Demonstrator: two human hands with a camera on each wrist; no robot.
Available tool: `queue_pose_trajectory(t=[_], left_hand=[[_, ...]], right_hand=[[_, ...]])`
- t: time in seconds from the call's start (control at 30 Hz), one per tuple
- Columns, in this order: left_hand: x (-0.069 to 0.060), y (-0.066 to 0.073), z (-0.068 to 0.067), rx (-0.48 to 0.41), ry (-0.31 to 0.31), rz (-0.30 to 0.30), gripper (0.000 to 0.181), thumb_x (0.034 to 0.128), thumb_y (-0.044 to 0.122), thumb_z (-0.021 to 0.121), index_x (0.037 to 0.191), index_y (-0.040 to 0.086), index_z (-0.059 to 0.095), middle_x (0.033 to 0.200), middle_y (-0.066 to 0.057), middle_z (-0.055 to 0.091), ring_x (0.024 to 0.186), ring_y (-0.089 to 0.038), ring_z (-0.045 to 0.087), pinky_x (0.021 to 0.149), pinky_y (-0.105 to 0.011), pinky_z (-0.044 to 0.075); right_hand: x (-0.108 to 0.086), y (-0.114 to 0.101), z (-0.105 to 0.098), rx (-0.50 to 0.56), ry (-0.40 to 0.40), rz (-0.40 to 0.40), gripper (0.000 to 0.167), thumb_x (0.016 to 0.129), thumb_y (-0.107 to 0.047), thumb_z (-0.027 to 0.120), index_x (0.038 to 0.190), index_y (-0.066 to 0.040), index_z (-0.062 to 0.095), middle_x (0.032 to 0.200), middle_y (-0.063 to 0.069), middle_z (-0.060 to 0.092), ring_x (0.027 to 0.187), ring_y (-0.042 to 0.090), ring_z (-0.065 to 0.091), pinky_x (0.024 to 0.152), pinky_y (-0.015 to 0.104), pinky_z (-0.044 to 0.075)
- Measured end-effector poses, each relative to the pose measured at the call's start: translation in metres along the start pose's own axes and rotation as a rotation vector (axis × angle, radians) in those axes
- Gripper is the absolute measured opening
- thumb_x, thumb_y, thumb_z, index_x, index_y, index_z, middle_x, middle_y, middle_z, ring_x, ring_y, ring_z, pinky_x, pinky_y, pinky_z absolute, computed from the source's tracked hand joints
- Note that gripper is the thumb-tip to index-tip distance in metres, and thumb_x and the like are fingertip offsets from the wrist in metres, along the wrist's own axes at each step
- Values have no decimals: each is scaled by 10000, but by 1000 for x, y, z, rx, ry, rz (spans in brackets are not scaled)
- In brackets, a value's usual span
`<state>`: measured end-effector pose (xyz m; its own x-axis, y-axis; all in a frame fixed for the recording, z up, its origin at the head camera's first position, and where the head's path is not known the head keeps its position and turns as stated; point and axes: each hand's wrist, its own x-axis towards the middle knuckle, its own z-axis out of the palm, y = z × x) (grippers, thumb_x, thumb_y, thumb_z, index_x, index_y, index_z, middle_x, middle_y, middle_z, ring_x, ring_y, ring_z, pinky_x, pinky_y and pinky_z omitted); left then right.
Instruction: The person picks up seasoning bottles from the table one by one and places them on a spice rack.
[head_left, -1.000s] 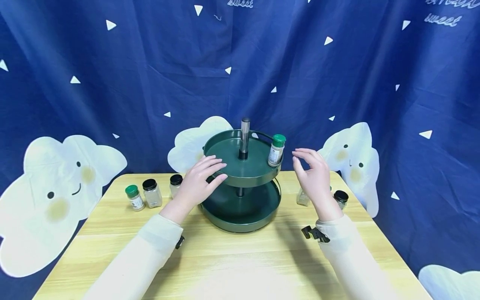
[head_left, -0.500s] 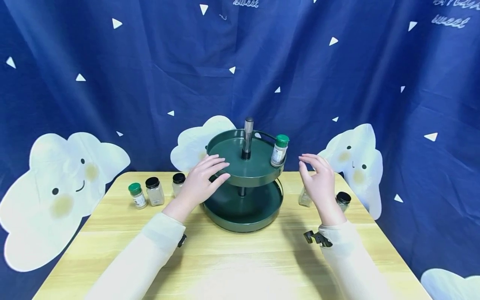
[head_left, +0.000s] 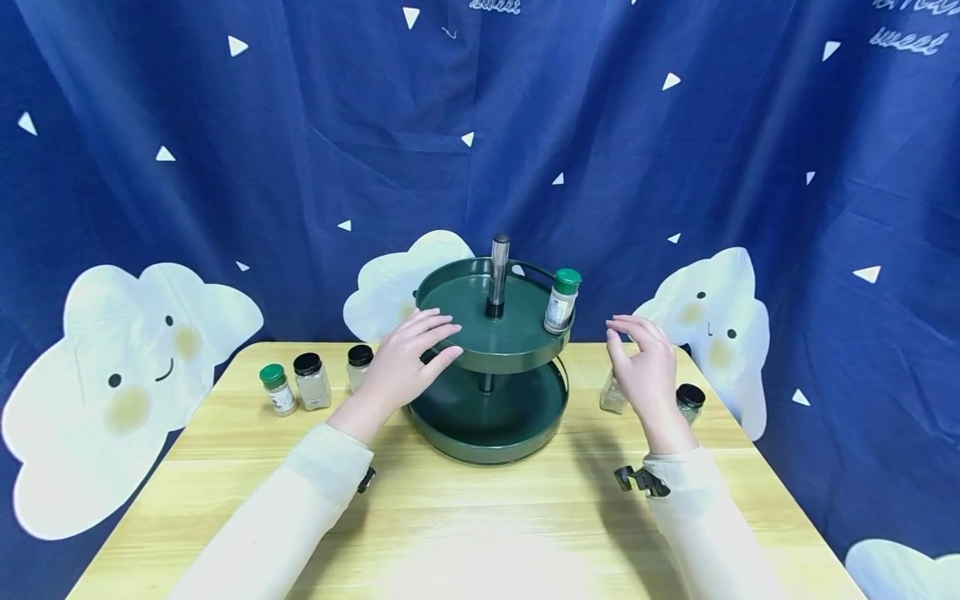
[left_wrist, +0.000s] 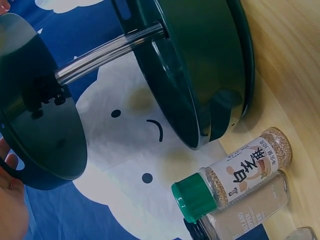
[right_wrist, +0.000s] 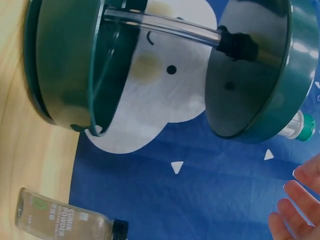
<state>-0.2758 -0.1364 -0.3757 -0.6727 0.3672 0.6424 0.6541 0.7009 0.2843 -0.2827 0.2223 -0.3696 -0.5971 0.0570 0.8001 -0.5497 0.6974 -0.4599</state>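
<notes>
A dark green two-tier round rack (head_left: pixel 491 361) stands mid-table with a metal post (head_left: pixel 498 271). On its upper tray's right side is a green-capped jar (head_left: pixel 561 302), upright. The left hand (head_left: pixel 405 358) is at the upper tray's left front edge, fingers extended; in the left wrist view, fingers (left_wrist: pixel 11 192) are by the tray's rim slot, and whether they grip it cannot be told. Right of the rack, the right hand (head_left: pixel 643 367) hovers in the air, fingers loosely bent and holding nothing, apart from the tray and jar, as the right wrist view shows too (right_wrist: pixel 300 200).
On the table's left stand a green-capped jar (head_left: pixel 279 392) and black-capped jars (head_left: pixel 312 386), (head_left: pixel 358 371). Behind the right hand are a partly hidden jar (head_left: pixel 612 396) and a black-capped jar (head_left: pixel 689 402). A blue curtain (head_left: pixel 480 125) hangs behind the table.
The right hand has moved slightly right and down, farther from the tray. The head view has shifted slightly. The left hand stays at the tray's edge.
</notes>
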Motion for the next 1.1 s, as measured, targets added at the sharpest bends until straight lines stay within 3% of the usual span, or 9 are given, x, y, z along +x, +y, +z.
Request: queue_pose_trajectory(t=[0.47, 0.77, 1.1], left_hand=[[-1, -1, 0, 2, -16, -23, 441, 985, 441, 615, 1335, 176, 661, 1409, -42, 593, 1409, -233, 427, 1215, -424, 250], [0, 1, -1, -3, -10, 0, 428, 985, 421, 623, 1329, 170, 665, 1393, -40, 604, 1402, -237, 438, 1207, -448, 269], [0, 0, 0, -3, -13, -7, 425, 986, 415, 624, 1330, 169, 665, 1401, -48, 598, 1405, -230, 432, 1215, -418, 252]], right_hand=[[-7, 16, 2, -23, -16, 43, 139, 885, -22, 698, 1002, 8, 767, 1102, 155, 719, 1071, 381, 626, 918, 512, 460], [-12, 29, 5, -54, -17, 61, 132, 885, -17, 695, 991, 14, 769, 1084, 168, 723, 1034, 391, 633, 888, 498, 467], [-17, 42, 6, -79, -38, 107, 150, 907, -36, 681, 1020, 10, 767, 1098, 156, 722, 997, 371, 629, 825, 426, 474]])
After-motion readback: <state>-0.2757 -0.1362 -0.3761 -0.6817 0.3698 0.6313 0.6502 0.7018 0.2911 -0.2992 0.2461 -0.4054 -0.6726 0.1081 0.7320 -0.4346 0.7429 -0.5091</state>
